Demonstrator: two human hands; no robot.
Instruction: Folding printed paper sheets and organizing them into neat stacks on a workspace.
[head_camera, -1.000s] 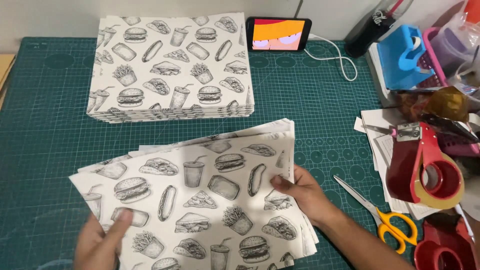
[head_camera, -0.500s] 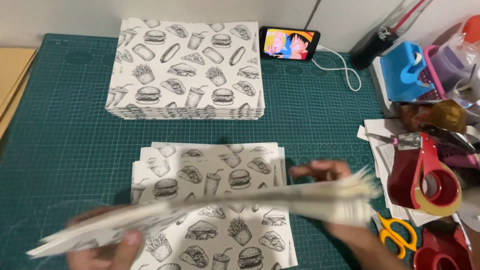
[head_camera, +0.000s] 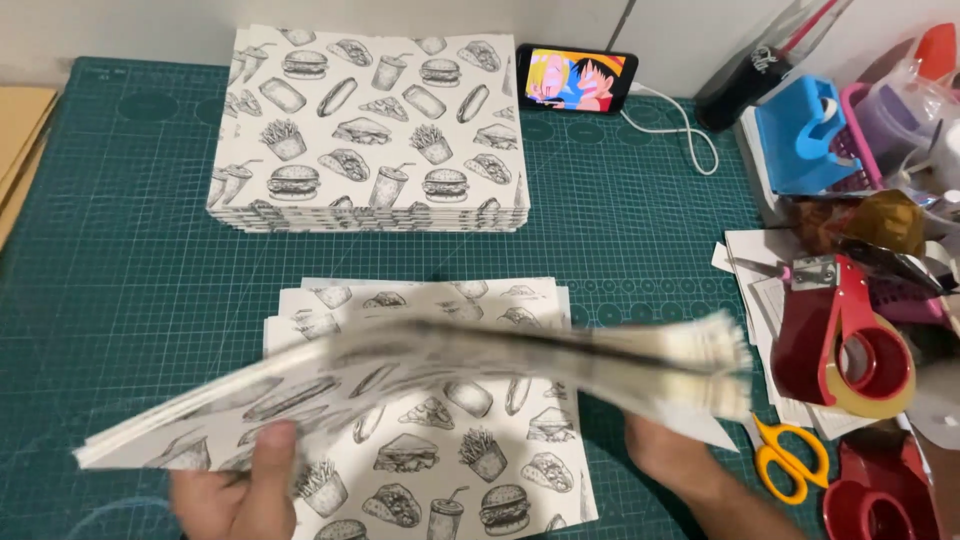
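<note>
While pink basket (head_camera: 880, 120) at upper right holds clear bag, printed sheet bundle (head_camera: 450, 370) hangs blurred across frame centre, above loose sheets (head_camera: 470, 460) on green mat (head_camera: 120, 280); bundle tilted more than half-second earlier. Left hand (head_camera: 240, 490) closed, thumb pinching low corner; right hand (head_camera: 670, 450) grips far end from beneath.

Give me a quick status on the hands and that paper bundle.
Left hand and right hand both gripping the printed sheet bundle, lifted and blurred. Loose printed sheets lie beneath it on the green cutting mat. Yellow-handled scissors lie close to the right hand.
</note>
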